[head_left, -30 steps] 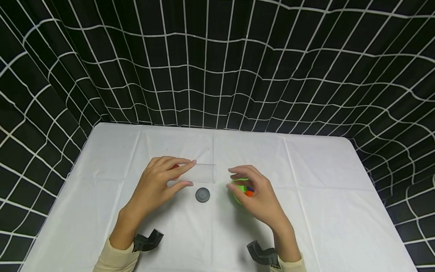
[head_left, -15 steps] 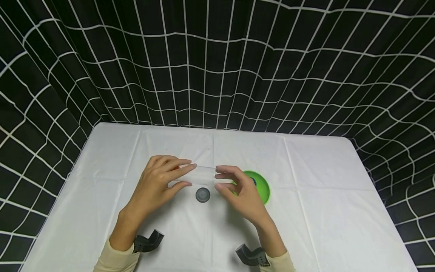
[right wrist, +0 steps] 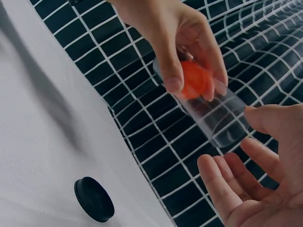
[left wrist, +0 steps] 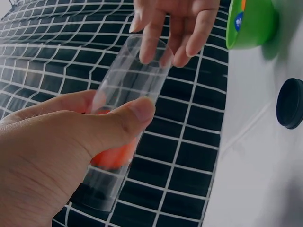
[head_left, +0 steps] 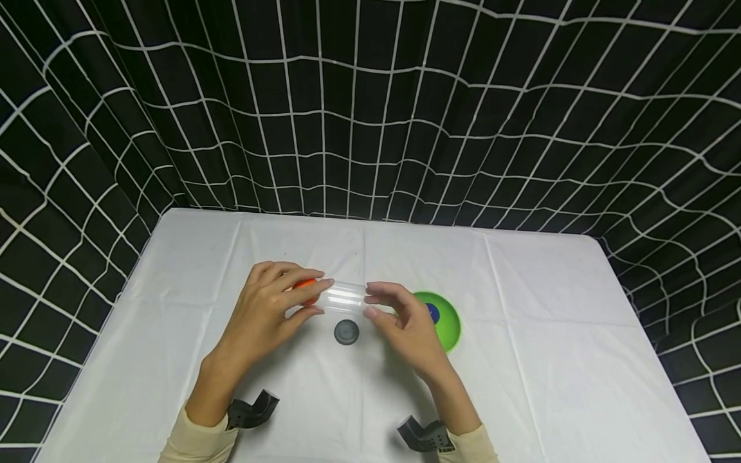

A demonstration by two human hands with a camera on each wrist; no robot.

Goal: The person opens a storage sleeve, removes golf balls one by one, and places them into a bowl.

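My left hand (head_left: pixel 263 308) grips a clear tube (head_left: pixel 343 298) between thumb and fingers, holding it above the table. Inside the tube sits an orange ball (right wrist: pixel 194 80), partly hidden by the left fingers in the head view. At the tube's right end, my right hand (head_left: pixel 410 328) has its fingers loosely bent around the rim, with the thumb close to it. The right wrist view shows those fingers spread, with nothing between them but the tube's end. Below the tube, a dark grey round cap (head_left: pixel 346 332) lies on the table.
A green bowl (head_left: pixel 449 328) stands just behind the right hand, partly covered by it. It holds a blue ball (head_left: pixel 433 313) and something orange (left wrist: pixel 243 4). White cloth covers the table (head_left: pixel 556 360), and a dark curtain with a white grid (head_left: pixel 370 128) hangs behind it.
My right hand has moved left from over the green bowl to the tube's right end. The left hand stays nearly in place, and more of the orange ball shows in the tube.
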